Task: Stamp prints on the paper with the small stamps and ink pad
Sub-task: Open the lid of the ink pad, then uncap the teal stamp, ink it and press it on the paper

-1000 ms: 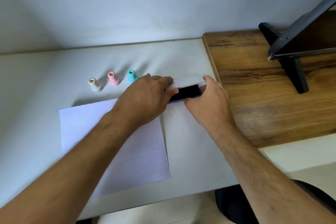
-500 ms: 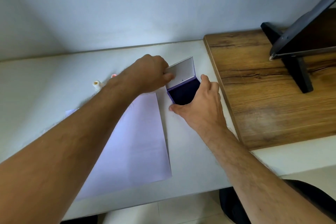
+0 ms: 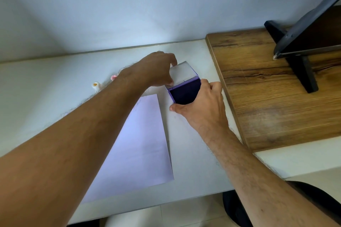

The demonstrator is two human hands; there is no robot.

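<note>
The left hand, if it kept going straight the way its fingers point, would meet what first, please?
The left hand already touches the ink pad's open lid; beyond that, probably only bare table before the wall, though depth is unclear.

The ink pad (image 3: 185, 93) lies open on the white table, its dark purple pad facing up and its pale lid (image 3: 182, 73) tipped back on the far side. Just left of it lies the white paper (image 3: 140, 143), flat and blank. Farther left stand a cream stamp (image 3: 96, 86) and a mostly hidden pink stamp (image 3: 113, 77).
</note>
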